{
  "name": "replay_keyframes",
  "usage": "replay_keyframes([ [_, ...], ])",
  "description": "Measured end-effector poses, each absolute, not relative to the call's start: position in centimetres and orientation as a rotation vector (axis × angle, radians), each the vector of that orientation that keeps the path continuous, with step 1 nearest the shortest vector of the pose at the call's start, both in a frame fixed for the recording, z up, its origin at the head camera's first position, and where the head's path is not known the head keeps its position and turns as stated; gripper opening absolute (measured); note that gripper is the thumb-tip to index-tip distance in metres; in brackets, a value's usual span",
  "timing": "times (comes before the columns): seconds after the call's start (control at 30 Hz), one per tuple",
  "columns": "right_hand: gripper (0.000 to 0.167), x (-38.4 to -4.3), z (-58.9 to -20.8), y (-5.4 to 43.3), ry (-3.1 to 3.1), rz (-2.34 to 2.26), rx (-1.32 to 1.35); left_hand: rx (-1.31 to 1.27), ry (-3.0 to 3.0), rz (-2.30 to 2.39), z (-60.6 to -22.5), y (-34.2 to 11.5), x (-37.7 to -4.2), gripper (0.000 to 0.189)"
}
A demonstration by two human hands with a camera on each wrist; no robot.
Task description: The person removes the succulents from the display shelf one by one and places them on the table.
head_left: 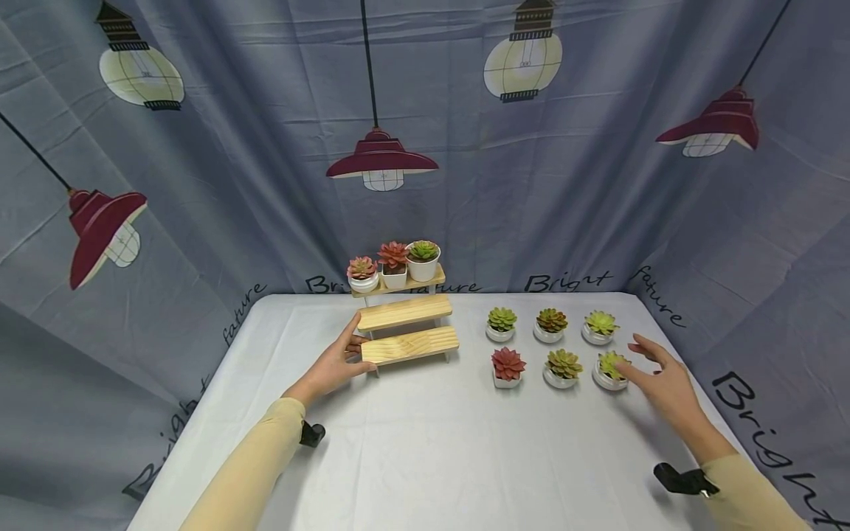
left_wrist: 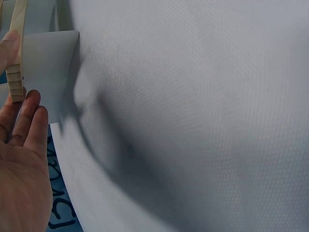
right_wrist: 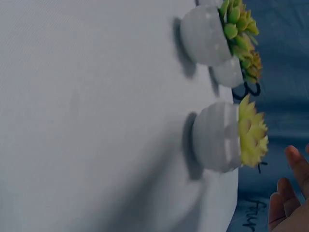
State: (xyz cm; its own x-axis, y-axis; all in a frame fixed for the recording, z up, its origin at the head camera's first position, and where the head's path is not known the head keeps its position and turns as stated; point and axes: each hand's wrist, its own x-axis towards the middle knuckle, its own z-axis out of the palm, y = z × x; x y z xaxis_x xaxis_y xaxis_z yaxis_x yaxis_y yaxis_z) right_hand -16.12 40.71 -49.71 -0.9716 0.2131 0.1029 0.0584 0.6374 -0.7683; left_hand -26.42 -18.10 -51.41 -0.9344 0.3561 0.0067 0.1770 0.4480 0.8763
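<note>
My left hand (head_left: 335, 365) holds the left end of a three-tier wooden display stand (head_left: 410, 344). In the left wrist view the thumb lies on one side of a wooden step (left_wrist: 16, 72), with fingers at its other side. My right hand (head_left: 667, 387), fingers spread, hovers just right of the front-right potted succulent (head_left: 609, 378), a yellow-green plant in a round white pot. The right wrist view shows a gap between the fingers and that pot (right_wrist: 216, 137). Three potted succulents (head_left: 394, 277) stand on the top tier; the two lower tiers are bare.
Several more potted succulents form two rows at the right: green (head_left: 501, 324), brownish (head_left: 550, 325) and yellow-green (head_left: 599, 327) behind, red (head_left: 508, 367) and olive (head_left: 561, 367) in front. A white cloth (head_left: 451, 457) covers the table. Grey printed curtains (head_left: 458, 214) hang behind and beside it.
</note>
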Motion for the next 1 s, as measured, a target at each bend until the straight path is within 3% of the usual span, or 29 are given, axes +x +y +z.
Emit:
replay_keyframes([
  [1.0, 0.086, -22.6, -44.5, 29.4, -2.574, 1.447, 0.162, 0.473, 2.548, 1.444, -51.2, -18.1, -26.4, 0.111],
])
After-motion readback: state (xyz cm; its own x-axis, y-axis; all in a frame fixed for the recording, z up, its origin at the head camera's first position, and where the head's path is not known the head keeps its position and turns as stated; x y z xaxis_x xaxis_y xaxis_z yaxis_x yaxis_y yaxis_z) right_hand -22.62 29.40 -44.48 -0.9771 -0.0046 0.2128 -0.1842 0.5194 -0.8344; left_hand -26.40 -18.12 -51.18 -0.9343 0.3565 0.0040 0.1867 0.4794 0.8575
